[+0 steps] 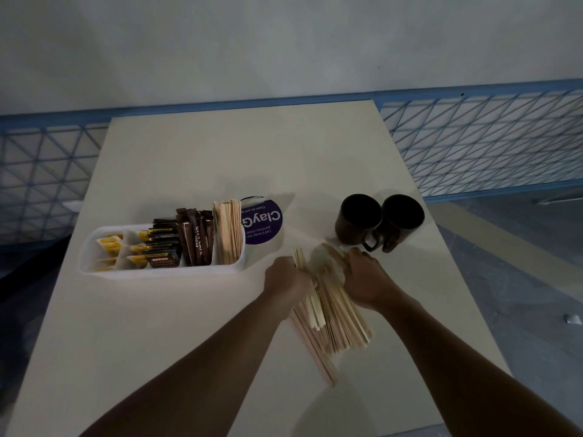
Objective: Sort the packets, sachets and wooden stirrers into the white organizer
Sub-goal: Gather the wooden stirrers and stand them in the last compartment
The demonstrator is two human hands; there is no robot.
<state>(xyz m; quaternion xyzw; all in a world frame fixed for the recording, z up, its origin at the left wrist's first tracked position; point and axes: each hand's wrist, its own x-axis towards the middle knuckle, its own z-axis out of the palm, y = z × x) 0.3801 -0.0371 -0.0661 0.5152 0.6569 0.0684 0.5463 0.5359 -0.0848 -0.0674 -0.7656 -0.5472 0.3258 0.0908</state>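
Note:
A white organizer (94, 263) lies on the table, left of centre. From left to right it holds yellow sachets (110, 247), dark packets (162, 247), brown sugar sticks (195, 238) and upright wooden stirrers (227, 234). To its right, a loose bundle of wooden stirrers (334, 320) fans out toward me. My left hand (288, 283) grips the bundle on its left side. My right hand (367, 280) grips it on the right side. Both hands sit near the bundle's far end, whose tips blur between them.
Two dark mugs (378, 220) stand side by side just beyond my right hand. A round purple and white sign (263, 222) lies behind the organizer's right end. Blue wire mesh panels (489, 137) flank the table at the back.

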